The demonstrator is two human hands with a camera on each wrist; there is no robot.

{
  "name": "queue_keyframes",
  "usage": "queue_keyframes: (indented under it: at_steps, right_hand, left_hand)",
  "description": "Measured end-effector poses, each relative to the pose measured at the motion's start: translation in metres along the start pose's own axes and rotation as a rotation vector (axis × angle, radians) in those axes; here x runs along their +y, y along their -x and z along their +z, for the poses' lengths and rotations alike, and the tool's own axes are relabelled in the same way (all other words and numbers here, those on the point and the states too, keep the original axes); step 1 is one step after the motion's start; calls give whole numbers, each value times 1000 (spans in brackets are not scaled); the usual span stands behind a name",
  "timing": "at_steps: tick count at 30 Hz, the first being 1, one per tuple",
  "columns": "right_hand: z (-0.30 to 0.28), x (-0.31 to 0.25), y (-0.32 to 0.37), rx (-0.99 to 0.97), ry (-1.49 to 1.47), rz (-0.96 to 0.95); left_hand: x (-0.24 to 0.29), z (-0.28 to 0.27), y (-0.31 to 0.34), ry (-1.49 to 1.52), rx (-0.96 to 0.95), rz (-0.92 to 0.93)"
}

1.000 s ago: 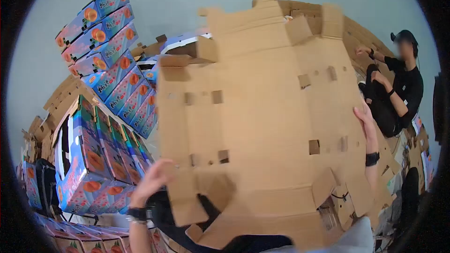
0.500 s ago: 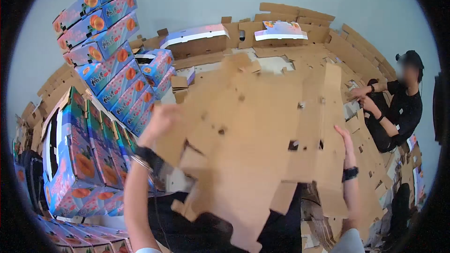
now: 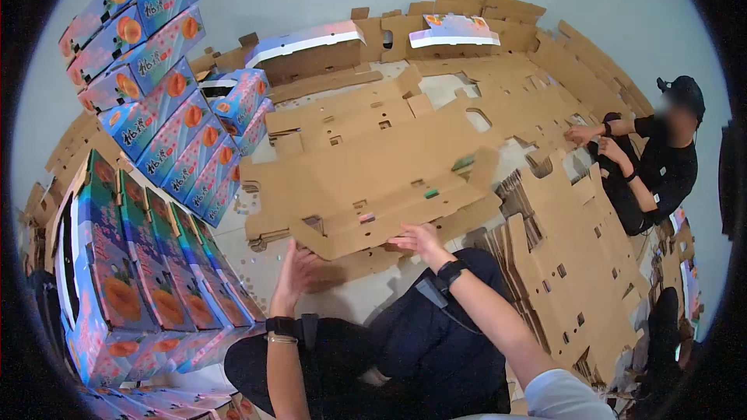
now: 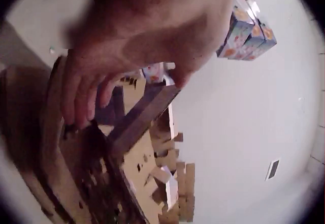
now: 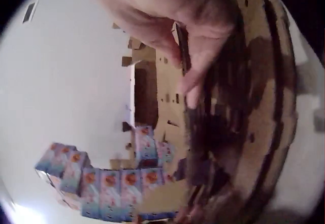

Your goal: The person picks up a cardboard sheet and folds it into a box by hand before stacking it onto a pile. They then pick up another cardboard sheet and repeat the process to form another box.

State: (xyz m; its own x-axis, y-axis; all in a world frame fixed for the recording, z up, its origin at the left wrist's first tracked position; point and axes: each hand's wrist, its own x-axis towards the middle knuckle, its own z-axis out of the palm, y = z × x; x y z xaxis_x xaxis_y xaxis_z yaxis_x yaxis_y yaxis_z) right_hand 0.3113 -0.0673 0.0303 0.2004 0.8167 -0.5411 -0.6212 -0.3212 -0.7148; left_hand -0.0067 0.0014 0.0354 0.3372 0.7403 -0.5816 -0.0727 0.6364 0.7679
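A large flattened cardboard box, brown side up with slots and raised flaps, lies over other flattened boxes in front of the person's knees. At its near left corner is my left hand; in the left wrist view the thumb rests at a flap's edge and the fingers lie on the other side. My right hand pinches the near edge further right. In the right wrist view, that edge runs between the thumb and fingers of the right hand.
A stack of flattened boxes lies at the right. On the left stand printed peach boxes, with a tall leaning pile behind them. A seated person in black is at the far right. Cardboard lines the wall.
The flattened box, held up before the head camera earlier, has come down onto the other cardboard. Both hands have lowered with it to its near edge, and the view has shifted.
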Motion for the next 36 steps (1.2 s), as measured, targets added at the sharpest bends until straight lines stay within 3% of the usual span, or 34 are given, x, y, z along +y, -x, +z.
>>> queue_keyframes:
  at_steps: [1, 3, 7, 9, 10, 11, 12, 13, 16, 17, 18, 19, 21, 23, 25, 26, 28, 29, 31, 32, 33, 35, 36]
  right_hand:
    - [6, 5, 8, 5, 41, -71]
    - [12, 6, 20, 10, 80, -131]
    - [-6, -33, 32, -8, 203, -319]
    - [-10, -59, 57, -111, 109, -174]
    - [-19, -72, 53, -219, 123, 5]
    - [-26, -75, 47, -223, 127, 12]
    - [-34, -74, 37, -146, 181, 35]
    - [-46, -74, 25, -66, 234, 55]
    - [-80, -74, 1, -88, 325, 152]
    - [-85, -76, 1, -102, 394, 205]
    - [-81, -82, -4, 33, 354, 318]
    - [-84, -84, -9, 38, 356, 311]
    - [-86, -82, -29, 159, 251, 185]
    - [-89, -79, -47, 210, 87, 187]
    - [-68, -87, -43, 166, 44, -184]
    - [-57, -97, -40, 90, -12, -271]
    - [-43, -124, -34, -16, -86, -368]
    - [-40, -135, -31, -49, -102, -384]
    - [-18, -139, -11, -27, -137, -432]
    - [-10, -138, -4, -6, -165, -496]
    - [-25, -134, -6, -6, -165, -492]
    - [-78, -123, -3, -172, 165, 18]
    - [-85, -121, 11, -273, 418, 263]
  left_hand:
    - [3, 8, 1, 0, -1, -9]
    - [17, 17, 2, 205, -295, 77]
    - [26, 7, 18, 504, -470, 164]
    - [-2, -10, -10, 348, -236, 262]
    - [-5, -9, -17, 352, -229, 261]
    - [-8, -5, -27, 341, -304, 128]
    - [-10, 1, -33, 331, -380, -4]
    - [-11, 7, -36, 333, -379, -4]
    - [-22, 18, -51, 451, -300, -40]
    - [-38, 12, -66, 455, -305, -44]
    - [-59, 2, -87, 458, -251, 13]
    - [-62, 3, -94, 460, -199, 72]
    - [-63, 5, -99, 530, -150, 101]
    - [-55, 8, -94, 597, -92, 127]
    - [-33, 15, -81, 711, -188, 388]
    - [-18, 18, -75, 712, -180, 382]
    - [7, 20, -67, 638, -208, 639]
    - [12, 15, -69, 634, -198, 627]
    - [16, -1, -70, 90, 339, 564]
    - [9, -3, -67, -73, 375, 832]
    - [-5, -13, -73, -75, 378, 828]
    - [-50, -48, -104, -167, 522, 743]
    - [-63, -67, -119, -55, 444, 560]
